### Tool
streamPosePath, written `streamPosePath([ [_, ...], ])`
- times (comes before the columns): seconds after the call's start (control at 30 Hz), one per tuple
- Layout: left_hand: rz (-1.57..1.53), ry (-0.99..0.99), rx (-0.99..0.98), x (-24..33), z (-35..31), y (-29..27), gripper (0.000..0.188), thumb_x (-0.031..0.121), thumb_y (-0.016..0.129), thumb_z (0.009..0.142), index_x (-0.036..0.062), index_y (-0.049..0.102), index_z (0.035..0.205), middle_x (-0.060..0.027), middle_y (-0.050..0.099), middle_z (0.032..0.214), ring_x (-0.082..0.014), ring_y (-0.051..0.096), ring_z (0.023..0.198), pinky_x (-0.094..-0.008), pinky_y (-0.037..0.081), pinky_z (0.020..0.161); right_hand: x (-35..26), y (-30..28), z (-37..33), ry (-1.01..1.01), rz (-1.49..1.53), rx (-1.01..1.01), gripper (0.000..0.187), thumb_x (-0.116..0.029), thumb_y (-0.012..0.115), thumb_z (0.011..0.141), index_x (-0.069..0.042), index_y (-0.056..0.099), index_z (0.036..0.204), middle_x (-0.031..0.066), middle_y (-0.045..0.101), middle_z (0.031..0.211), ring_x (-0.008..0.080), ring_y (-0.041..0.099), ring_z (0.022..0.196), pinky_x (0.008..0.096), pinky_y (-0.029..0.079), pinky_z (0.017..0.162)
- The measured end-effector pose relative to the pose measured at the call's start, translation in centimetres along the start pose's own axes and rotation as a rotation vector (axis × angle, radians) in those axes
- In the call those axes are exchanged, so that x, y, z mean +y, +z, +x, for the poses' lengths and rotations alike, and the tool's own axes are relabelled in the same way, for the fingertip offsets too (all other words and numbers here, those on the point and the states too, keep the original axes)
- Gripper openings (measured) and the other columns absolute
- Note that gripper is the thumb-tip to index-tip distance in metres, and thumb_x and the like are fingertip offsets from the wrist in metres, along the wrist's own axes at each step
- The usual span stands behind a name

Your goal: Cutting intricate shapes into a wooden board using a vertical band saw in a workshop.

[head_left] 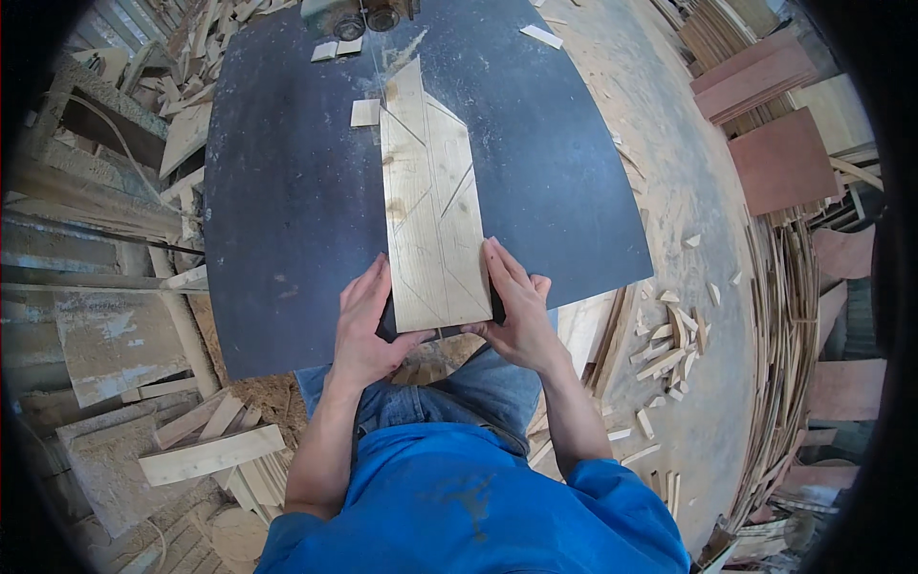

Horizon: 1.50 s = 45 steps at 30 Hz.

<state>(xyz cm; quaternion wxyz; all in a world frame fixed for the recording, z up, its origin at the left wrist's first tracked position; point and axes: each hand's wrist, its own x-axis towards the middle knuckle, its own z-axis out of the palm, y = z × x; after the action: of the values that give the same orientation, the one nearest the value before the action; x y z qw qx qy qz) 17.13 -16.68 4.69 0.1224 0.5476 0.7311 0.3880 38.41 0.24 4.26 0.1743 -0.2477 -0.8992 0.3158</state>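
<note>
A pale wooden board (pixel 432 230) lies lengthwise on the dark tabletop (pixel 287 210), its near end by the table's front edge. Slanting pencil lines cross its face, and its far end is cut at angles, with a point on the left. My left hand (pixel 367 320) grips the near left corner, fingers along the side and thumb at the end edge. On the opposite corner my right hand (pixel 518 311) holds the board the same way. Beside the board's far left edge sits a small square wood offcut (pixel 365 113).
A machine part with round wheels (pixel 382 17) stands at the table's far edge, near two small offcuts (pixel 337 48). Another offcut (pixel 542 36) lies far right. Scrap wood (pixel 674 344) litters the floor at right; stacked strips (pixel 779 335) line that side. Planks (pixel 212 454) lie lower left.
</note>
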Motion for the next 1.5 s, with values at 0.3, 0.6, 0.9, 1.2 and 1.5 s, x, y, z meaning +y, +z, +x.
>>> streamPosePath([
  [0.3,0.022,0.001,-0.012,0.0,0.1,0.1,0.113,0.034,0.099,0.07,-0.0001,0.046,0.164,-0.0307,0.053,0.16,-0.0418,0.051,0.15,-0.0513,0.034,0.124,-0.1,-0.3,0.0,0.007,0.021,0.008,0.118,-0.043,0.093,0.078,-0.004,0.033,0.171,0.0234,0.038,0.173,0.0301,0.047,0.15,0.041,0.029,0.106],
  [0.6,0.045,-0.008,-0.009,0.2,0.4,0.3,0.113,0.036,0.1,0.068,-0.0002,0.048,0.162,-0.03,0.054,0.159,-0.0396,0.051,0.15,-0.0499,0.034,0.122,0.1,-0.9,0.5,0.03,0.021,-0.036,0.116,-0.039,0.094,0.079,-0.006,0.031,0.172,0.0223,0.039,0.173,0.0315,0.046,0.151,0.0428,0.029,0.111],
  [0.9,0.075,-0.025,-0.013,0.5,0.7,0.5,0.114,0.038,0.1,0.068,-0.0007,0.049,0.162,-0.0296,0.055,0.159,-0.0368,0.052,0.15,-0.0496,0.033,0.121,0.1,-1.2,0.7,0.037,0.037,-0.034,0.116,-0.038,0.093,0.08,-0.006,0.03,0.172,0.0219,0.039,0.173,0.0313,0.044,0.155,0.0436,0.028,0.113],
  [1.2,0.087,-0.036,-0.002,0.6,1.1,0.8,0.112,0.04,0.1,0.068,-0.0009,0.051,0.16,-0.0286,0.057,0.158,-0.0358,0.052,0.15,-0.0484,0.033,0.12,0.2,-1.8,1.3,0.015,0.075,-0.021,0.114,-0.028,0.093,0.079,-0.003,0.031,0.171,0.0237,0.041,0.171,0.0308,0.039,0.159,0.0447,0.03,0.106],
  [1.5,0.068,0.053,-0.022,-0.1,1.1,0.3,0.11,0.038,0.1,0.069,-0.0003,0.053,0.16,-0.0258,0.059,0.156,-0.0338,0.051,0.15,-0.0494,0.031,0.119,0.7,-2.0,1.1,-0.004,0.096,-0.048,0.112,-0.025,0.093,0.079,-0.002,0.032,0.17,0.0233,0.04,0.172,0.0319,0.038,0.16,0.0447,0.03,0.108],
])
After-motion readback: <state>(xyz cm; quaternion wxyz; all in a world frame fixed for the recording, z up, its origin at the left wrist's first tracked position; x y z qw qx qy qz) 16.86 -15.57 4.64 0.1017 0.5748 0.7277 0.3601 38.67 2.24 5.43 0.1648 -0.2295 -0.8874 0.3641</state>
